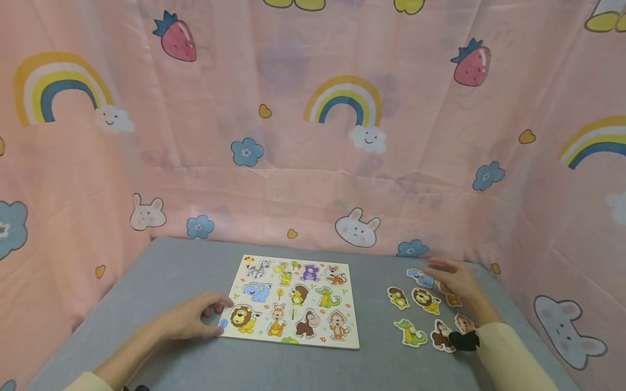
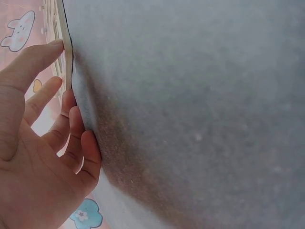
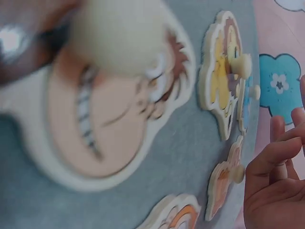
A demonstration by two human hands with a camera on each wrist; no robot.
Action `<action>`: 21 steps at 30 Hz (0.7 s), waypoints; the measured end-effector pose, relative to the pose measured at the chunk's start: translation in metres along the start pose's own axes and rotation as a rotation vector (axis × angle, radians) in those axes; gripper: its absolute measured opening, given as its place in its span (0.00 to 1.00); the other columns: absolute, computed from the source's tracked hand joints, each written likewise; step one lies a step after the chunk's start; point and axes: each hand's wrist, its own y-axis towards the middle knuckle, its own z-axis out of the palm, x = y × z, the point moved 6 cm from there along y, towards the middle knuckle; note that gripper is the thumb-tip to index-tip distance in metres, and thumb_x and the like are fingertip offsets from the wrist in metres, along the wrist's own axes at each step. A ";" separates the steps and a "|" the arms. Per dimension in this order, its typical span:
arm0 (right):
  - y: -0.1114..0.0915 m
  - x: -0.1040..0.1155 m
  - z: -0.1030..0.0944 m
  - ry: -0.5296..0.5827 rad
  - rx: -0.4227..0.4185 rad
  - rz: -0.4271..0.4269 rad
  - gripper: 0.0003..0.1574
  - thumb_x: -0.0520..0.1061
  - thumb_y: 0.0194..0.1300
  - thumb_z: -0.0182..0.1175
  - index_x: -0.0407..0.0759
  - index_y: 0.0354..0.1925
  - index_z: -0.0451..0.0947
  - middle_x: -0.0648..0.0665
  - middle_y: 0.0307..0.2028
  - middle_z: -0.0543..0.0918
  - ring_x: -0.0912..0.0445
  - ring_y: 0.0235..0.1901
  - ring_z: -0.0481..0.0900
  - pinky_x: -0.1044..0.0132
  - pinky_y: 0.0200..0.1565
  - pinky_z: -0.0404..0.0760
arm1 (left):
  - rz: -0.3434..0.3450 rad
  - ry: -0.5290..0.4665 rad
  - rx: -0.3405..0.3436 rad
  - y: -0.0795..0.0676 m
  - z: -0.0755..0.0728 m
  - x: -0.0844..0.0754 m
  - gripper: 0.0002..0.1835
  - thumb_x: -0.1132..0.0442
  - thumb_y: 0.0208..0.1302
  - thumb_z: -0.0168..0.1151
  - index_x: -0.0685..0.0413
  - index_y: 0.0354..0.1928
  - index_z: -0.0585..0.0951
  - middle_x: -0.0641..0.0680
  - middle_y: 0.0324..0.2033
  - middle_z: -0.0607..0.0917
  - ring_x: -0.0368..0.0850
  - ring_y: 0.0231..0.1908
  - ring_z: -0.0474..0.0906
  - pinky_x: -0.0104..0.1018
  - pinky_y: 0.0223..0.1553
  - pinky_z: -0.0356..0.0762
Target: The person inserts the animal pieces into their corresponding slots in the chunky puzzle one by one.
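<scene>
A white animal puzzle board (image 1: 274, 339) lies flat on the table. My left hand (image 1: 188, 317) touches its left edge; the left wrist view shows the thumb on the board's rim (image 2: 67, 62) and the other fingers loosely bent beside it. My right hand (image 1: 455, 279) hovers over loose knobbed pieces, its fingers relaxed and holding nothing. Near it lie an elephant piece (image 1: 420, 277), a lion piece (image 1: 426, 301) and a partly hidden brown-orange piece (image 1: 453, 300). Closer to me are hedgehog (image 1: 398, 297), crocodile (image 1: 410, 333), gorilla (image 1: 442, 335) and monkey (image 1: 464, 323) pieces.
The grey table (image 1: 191, 271) is enclosed at the back and sides by a pink printed curtain (image 1: 274, 206). A black wrist-camera part (image 1: 464, 341) partly covers the gorilla and monkey pieces. Wooden knobs (image 3: 240, 66) stick up from the loose pieces.
</scene>
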 end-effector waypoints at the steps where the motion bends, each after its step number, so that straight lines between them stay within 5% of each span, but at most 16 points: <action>1: 0.001 0.000 0.000 -0.003 -0.004 0.020 0.42 0.51 0.72 0.65 0.30 0.72 0.63 0.26 0.61 0.73 0.56 0.14 0.63 0.59 0.20 0.71 | -0.001 -0.002 0.001 0.000 0.000 0.000 0.27 0.56 0.57 0.77 0.52 0.57 0.79 0.48 0.42 0.74 0.45 0.39 0.68 0.40 0.41 0.68; 6: 0.002 0.003 0.002 -0.006 -0.012 0.079 0.44 0.54 0.71 0.65 0.32 0.73 0.62 0.29 0.58 0.75 0.58 0.15 0.64 0.61 0.20 0.71 | -0.003 -0.010 0.003 0.001 0.000 0.000 0.27 0.57 0.57 0.77 0.53 0.57 0.79 0.48 0.41 0.73 0.45 0.39 0.68 0.40 0.41 0.68; 13: 0.006 0.002 0.005 0.036 -0.006 0.141 0.42 0.52 0.72 0.64 0.33 0.73 0.62 0.38 0.42 0.82 0.59 0.15 0.64 0.63 0.20 0.69 | -0.015 0.002 0.002 0.000 0.000 0.001 0.27 0.56 0.57 0.77 0.52 0.57 0.79 0.48 0.41 0.73 0.45 0.39 0.68 0.39 0.40 0.68; 21: 0.004 0.003 0.007 -0.044 -0.016 0.106 0.44 0.54 0.70 0.67 0.30 0.71 0.64 0.32 0.52 0.80 0.57 0.15 0.65 0.61 0.20 0.69 | 0.000 -0.006 -0.004 0.001 0.000 -0.001 0.27 0.57 0.56 0.77 0.53 0.57 0.79 0.48 0.41 0.73 0.45 0.39 0.68 0.39 0.41 0.68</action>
